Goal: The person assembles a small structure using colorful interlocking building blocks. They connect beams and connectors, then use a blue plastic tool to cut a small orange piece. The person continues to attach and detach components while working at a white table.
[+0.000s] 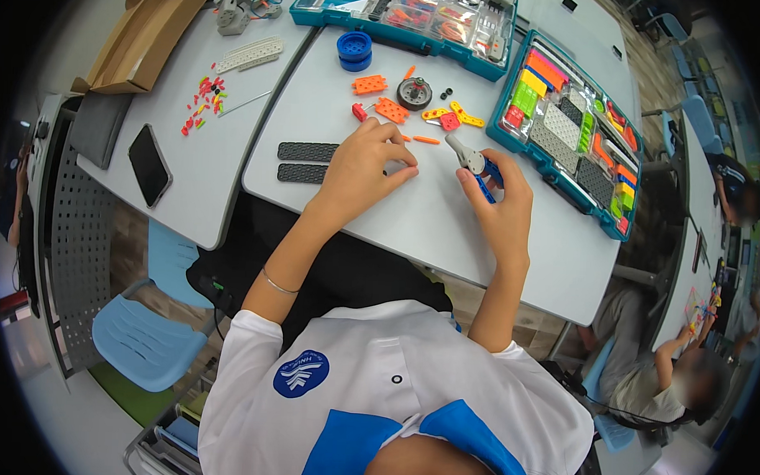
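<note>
My right hand is wrapped round a pair of pliers with grey jaws and blue handles, tips pointing away and to the left. Over the table's middle, my left hand is closed with thumb and forefinger almost together. Whatever they may pinch is too small or hidden. Two black perforated plates lie beside the left hand, partly covered by it. Just beyond the hands are orange plates, a red connector joined with yellow beams, orange pins and a grey-rimmed wheel.
Blue wheel hubs stand farther back. Teal sorting cases full of coloured pieces border the far and right sides. On the left table are a phone, scattered small pins, white beams and a cardboard box.
</note>
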The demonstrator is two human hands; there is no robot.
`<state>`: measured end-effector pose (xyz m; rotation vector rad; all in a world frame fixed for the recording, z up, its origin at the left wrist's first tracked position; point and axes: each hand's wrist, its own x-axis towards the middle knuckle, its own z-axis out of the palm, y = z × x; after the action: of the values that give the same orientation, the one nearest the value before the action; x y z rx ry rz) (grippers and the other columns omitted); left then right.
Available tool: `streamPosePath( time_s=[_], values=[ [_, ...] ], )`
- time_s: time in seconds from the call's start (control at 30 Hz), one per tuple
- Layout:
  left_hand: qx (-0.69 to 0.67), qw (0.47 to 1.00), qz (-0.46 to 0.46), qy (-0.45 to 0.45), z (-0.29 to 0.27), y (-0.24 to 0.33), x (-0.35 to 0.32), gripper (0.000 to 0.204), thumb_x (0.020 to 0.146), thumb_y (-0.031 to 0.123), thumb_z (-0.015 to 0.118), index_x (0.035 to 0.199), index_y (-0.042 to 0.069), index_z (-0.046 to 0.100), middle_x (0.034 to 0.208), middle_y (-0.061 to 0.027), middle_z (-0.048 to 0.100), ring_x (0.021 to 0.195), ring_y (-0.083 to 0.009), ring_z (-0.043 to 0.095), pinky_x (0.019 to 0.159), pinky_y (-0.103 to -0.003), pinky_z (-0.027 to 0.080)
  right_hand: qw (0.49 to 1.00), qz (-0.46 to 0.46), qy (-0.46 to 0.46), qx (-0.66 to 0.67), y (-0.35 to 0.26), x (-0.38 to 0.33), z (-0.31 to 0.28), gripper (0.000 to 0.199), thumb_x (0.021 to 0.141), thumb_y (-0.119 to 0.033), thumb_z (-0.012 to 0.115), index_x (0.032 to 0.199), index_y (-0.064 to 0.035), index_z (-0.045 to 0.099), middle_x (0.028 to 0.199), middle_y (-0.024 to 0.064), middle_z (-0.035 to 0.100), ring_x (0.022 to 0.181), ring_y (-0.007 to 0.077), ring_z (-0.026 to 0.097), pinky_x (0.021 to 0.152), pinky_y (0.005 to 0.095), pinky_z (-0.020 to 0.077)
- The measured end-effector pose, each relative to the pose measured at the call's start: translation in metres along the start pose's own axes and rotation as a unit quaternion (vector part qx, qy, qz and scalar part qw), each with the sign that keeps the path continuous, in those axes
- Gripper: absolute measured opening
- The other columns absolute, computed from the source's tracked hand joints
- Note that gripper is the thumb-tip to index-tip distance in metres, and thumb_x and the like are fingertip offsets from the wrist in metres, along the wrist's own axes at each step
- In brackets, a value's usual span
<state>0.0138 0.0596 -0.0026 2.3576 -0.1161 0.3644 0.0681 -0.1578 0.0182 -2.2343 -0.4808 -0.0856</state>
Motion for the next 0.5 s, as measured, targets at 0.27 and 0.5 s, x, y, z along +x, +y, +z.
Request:
streamPosePath(
  time_s=[0.27,0.5],
  values=[
    [-0.002,1.000,-0.007,0.006,0.007,0.001,0.003,0.018,0.074,0.014,0.080,0.090,0.007,0.075,0.088,-0.0040,0.060,0.091,-0.0223,0.056,0.084,-0.035,0.046,1.000,-0.008,-0.005,0.011,0.003,-0.002,0.003,0.041,0.079,-0.031,0.081,0.105,-0.0035,0.066,0.087,0.0077,0.063,0.078,0.0201,0.061,0.068,0.0323,0.0486],
    [0.013,1.000,-0.011,0.024,-0.002,0.002,-0.007,0.020,0.075,0.012,0.078,0.093,0.006,0.076,0.092,-0.0055,0.061,0.094,-0.0225,0.057,0.087,-0.035,0.045,1.000,-0.009,-0.004,0.009,0.005,-0.002,0.004,0.041,0.080,-0.031,0.081,0.105,-0.0027,0.065,0.088,0.0081,0.064,0.076,0.0198,0.061,0.067,0.0320,0.0491]
  ],
)
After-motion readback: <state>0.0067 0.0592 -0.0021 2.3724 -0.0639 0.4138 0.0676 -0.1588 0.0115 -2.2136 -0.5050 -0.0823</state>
